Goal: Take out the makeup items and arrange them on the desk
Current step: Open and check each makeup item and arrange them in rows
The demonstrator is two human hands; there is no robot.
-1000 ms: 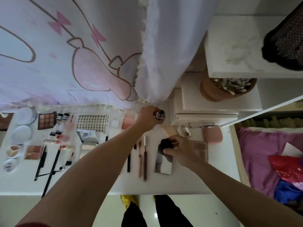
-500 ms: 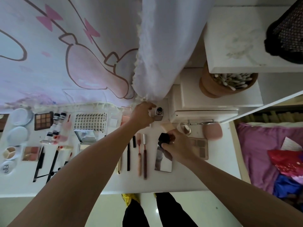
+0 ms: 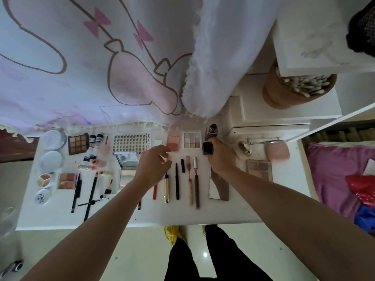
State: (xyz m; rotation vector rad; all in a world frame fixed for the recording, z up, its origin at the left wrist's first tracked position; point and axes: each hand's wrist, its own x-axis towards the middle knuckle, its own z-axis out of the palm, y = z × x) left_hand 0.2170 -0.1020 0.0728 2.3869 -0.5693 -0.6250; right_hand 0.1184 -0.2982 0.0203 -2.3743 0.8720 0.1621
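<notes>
A terracotta pot [image 3: 284, 98] is sitting on the white drawer unit [image 3: 263, 110] at the back right, and it is holding a thick bundle of cotton swabs [image 3: 304, 84]. On the bench [image 3: 50, 216], a lash tray [image 3: 130, 142] is showing rows of lashes. A round divided pot [image 3: 45, 179] is lying open with three sections of cream.

The right hand [image 3: 221, 157] is curling its fingers round a black cap [image 3: 208, 148], so its grip is closed on that cube. It is holding the cap just in front of the uncapped bottle [image 3: 212, 131], which is standing upright at the back of the bench. The left hand [image 3: 154, 167] is hovering over the far ends of the slim sticks with its fingers curled inward. Whether its grip is pinching anything cannot be told.

Six slim sticks are lying side by side between the two hands:
- a red pencil [image 3: 154, 189]
- a gold tube [image 3: 166, 187]
- a black pencil [image 3: 177, 181]
- a short black stick [image 3: 183, 165]
- a pink wand [image 3: 189, 179]
- a dark red wand [image 3: 196, 181]

Four pan palettes are lying about the bench: a brown one [image 3: 78, 143], a pastel one [image 3: 192, 140], a neutral one [image 3: 259, 167] and a blush one [image 3: 66, 180]. Two white round compacts [image 3: 53, 138] are sitting at the far left, one in front of the other. One mirror [image 3: 219, 185] is lying partly under the right forearm.
</notes>
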